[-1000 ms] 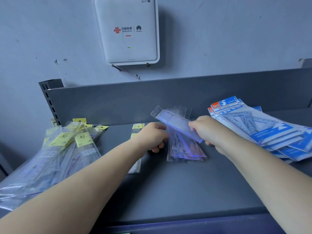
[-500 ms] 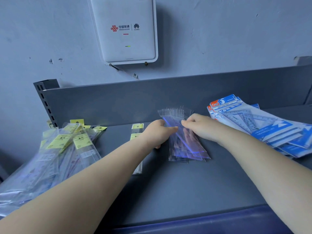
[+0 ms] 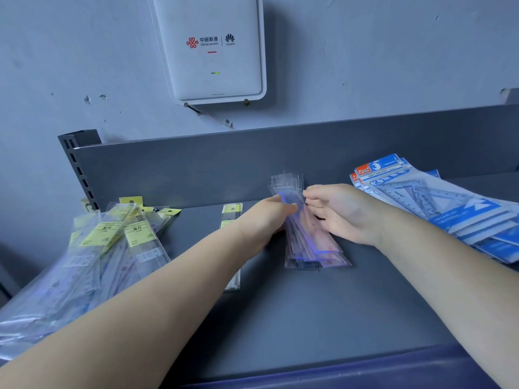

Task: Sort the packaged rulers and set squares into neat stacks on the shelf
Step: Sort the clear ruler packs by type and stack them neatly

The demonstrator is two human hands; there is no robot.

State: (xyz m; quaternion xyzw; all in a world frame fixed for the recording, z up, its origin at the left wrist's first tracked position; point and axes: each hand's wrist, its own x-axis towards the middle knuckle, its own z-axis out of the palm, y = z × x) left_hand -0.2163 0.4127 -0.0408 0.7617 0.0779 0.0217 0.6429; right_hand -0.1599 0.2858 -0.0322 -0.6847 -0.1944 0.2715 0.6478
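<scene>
At the middle of the grey metal shelf (image 3: 323,310), the left hand (image 3: 264,220) and right hand (image 3: 337,211) both pinch the far end of a small stack of clear-sleeved purple-tinted plastic rulers (image 3: 311,240) lying flat there.

Lighting: dim, cool, blue-grey cast — soft and diffuse, source not visible. Shadows: faint, soft-edged, under the forearms on the shelf (image 3: 323,313) and beside the white wall box (image 3: 213,46). Glare: pale sheen on the clear ruler packets (image 3: 64,279) at left. Sharpness: centre fair, fingers slightly smeared. Distortion: wide-angle — shelf back bows, forearms swell toward the lower corners.
</scene>
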